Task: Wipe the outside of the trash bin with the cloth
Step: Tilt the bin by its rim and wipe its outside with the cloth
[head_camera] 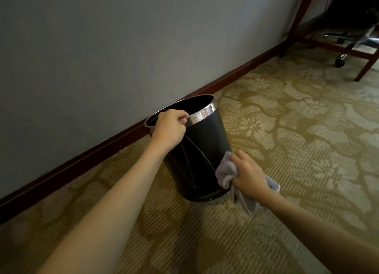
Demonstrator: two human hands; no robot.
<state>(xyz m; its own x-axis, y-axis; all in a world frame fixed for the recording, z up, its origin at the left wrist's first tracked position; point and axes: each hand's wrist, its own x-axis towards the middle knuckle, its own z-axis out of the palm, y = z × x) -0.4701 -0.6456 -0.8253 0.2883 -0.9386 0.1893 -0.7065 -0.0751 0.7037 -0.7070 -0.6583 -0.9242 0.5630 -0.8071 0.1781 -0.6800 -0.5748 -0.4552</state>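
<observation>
Gripping the shiny metal band at the top of the trash bin (202, 148), the person's left hand (169, 128) is curled over the rim, fingers hooked inside the opening and the knuckles facing up. That bin, black and tapering toward its base, stands on the patterned carpet (297, 134) and leans a little away from the wall (102, 37), its open mouth tipped toward the far side of the holding hand. Below and to the right of that hand, the right hand (249, 174) is clenched around a grey cloth (226, 171), pressing a bunched part of it against the lower side of the bin, close to the base. Loose folds of the cloth spill out under the wrist and trail down toward the carpet just behind the fist. Thin pale lines run down the bin's dark side between the two hands. Both bare forearms reach in from the near edge, the left one long and straight, the right one coming in low. Beyond the left hand a dark red skirting board (92, 156) runs along the foot of the wall. Far past the right hand, well apart from the bin, stand reddish wooden desk legs (295, 21) and the chromed base of a wheeled chair (348, 46), both in dim light.
</observation>
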